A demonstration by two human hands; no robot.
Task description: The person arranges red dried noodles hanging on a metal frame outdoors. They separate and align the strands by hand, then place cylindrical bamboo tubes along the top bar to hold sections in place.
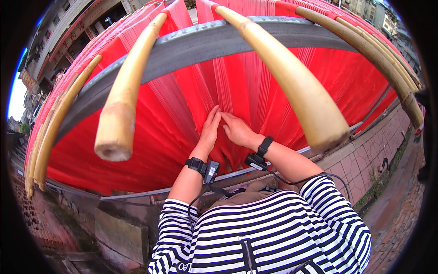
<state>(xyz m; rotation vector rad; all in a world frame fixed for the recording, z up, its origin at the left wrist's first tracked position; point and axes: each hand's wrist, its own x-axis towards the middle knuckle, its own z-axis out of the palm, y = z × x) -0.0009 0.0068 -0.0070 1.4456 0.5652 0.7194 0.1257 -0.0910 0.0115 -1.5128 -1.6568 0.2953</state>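
My left hand (211,130) and my right hand (239,131) meet at the fingertips in front of red hanging strands (223,86). Both are held flat, fingers stretched out, the palms turned toward each other. They touch or nearly touch the red material, which hangs in long bands of fine threads or thin sheets; I cannot tell which. Whether a band lies between my palms is hidden. Pale bamboo poles (283,64) carry the strands, and the cut end of another bamboo pole (125,100) juts out to the left of my hands.
A grey metal rail (191,48) crosses beneath the poles, beyond my hands. Darker bamboo poles (365,48) stick out at the right. Below runs a thin metal bar (150,193). Pink paving (360,157) lies at the right, a concrete block (121,233) at the lower left.
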